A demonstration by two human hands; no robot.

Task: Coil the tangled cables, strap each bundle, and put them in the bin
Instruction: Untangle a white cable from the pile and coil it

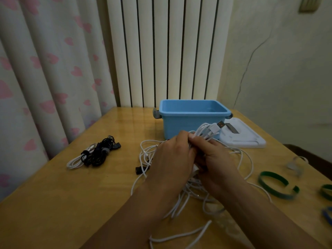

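Observation:
Both hands meet over a tangle of white cables (240, 159) on the wooden table. My left hand (172, 159) and my right hand (215, 159) grip a gathered bunch of white cable (206, 131) whose USB plug (220, 125) sticks up toward the bin. Loose white loops spread under and around both wrists. The blue bin (194, 121) stands just behind the hands, with nothing visible inside it. At the left lies a bundle of black and white cables (95, 153). Green straps (276, 186) lie at the right.
The white bin lid (244, 137) rests to the right of the bin. Another green strap (327, 194), a blue strap (327, 215) and a grey strap (294, 165) lie near the table's right edge. A curtain and a radiator stand behind the table.

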